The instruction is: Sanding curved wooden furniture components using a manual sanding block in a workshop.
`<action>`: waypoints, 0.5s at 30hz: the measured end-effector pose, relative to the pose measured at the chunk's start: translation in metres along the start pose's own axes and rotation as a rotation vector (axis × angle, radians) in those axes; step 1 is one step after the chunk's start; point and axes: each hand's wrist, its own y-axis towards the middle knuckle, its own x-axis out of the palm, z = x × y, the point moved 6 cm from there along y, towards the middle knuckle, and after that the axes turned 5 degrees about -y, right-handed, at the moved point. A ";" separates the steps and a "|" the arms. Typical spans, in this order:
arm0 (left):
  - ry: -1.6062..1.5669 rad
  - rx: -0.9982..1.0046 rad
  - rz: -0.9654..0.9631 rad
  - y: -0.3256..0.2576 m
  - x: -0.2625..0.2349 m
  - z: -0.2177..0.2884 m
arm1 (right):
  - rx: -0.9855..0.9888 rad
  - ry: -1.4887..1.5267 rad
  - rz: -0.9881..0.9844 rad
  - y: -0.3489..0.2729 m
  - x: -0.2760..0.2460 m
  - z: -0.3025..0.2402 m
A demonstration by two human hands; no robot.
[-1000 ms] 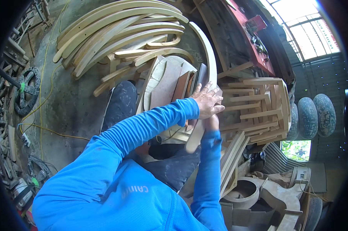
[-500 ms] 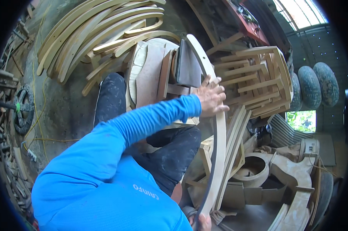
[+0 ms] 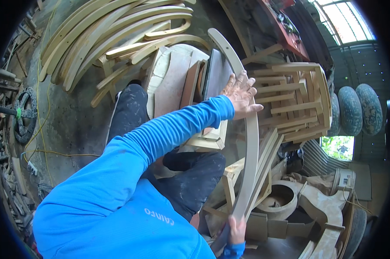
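Note:
A long, curved, pale wooden piece [image 3: 252, 151] with a small hole near its upper end runs from the top middle down to the lower middle. My left hand [image 3: 241, 95] rests across its upper part, fingers spread and thumb out to the right. Near its lower end my right hand [image 3: 237, 229] is wrapped round the wood, slightly blurred. Just left of the piece's upper part stands a dark flat panel [image 3: 216, 73], beside a reddish-brown board [image 3: 189, 84] and a pale curved sheet [image 3: 174, 77]. My left forearm hides part of these.
Several curved wooden pieces [image 3: 113, 39] lie stacked at the upper left. Right of the held piece are slatted wooden frames [image 3: 296, 105] and straight strips [image 3: 268, 151]. A round-mouthed housing [image 3: 281, 196] stands lower right. A yellow cord [image 3: 69, 154] crosses the floor.
The curved wooden piece has slid farther away, its upper end now higher. My right hand has moved up with it and shows more fully; my left hand stays on the wood. The view has shifted slightly.

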 end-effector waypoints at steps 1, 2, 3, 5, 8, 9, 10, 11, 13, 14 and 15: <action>0.023 -0.032 -0.032 0.003 -0.005 -0.010 | -0.036 -0.076 0.018 0.030 0.008 -0.029; 0.042 -0.059 -0.067 0.005 -0.009 -0.016 | -0.263 -0.209 0.098 0.063 0.012 -0.050; 0.097 -0.076 -0.133 0.005 -0.011 -0.018 | -0.493 -0.338 0.178 0.102 0.017 -0.065; 0.133 -0.049 -0.191 -0.001 -0.014 -0.013 | -0.386 -0.279 0.163 0.188 0.026 -0.070; 0.182 -0.055 -0.254 -0.007 -0.013 -0.022 | -0.553 -0.409 0.267 0.267 0.058 -0.156; 0.184 -0.068 -0.254 -0.008 -0.014 -0.028 | -0.545 -0.464 0.290 0.285 0.067 -0.178; 0.185 -0.078 -0.260 -0.008 -0.015 -0.031 | -0.516 -0.544 0.313 0.292 0.078 -0.203; 0.224 -0.104 -0.260 -0.005 -0.020 -0.035 | -0.314 -0.498 0.221 0.293 0.087 -0.218; 0.259 -0.101 -0.229 0.002 -0.032 -0.042 | -0.450 -0.634 0.370 0.295 0.094 -0.226; 0.254 -0.088 -0.261 0.004 -0.034 -0.045 | -0.476 -0.668 0.403 0.289 0.093 -0.217; 0.260 -0.079 -0.291 0.004 -0.036 -0.049 | -0.503 -0.631 0.378 0.279 0.093 -0.203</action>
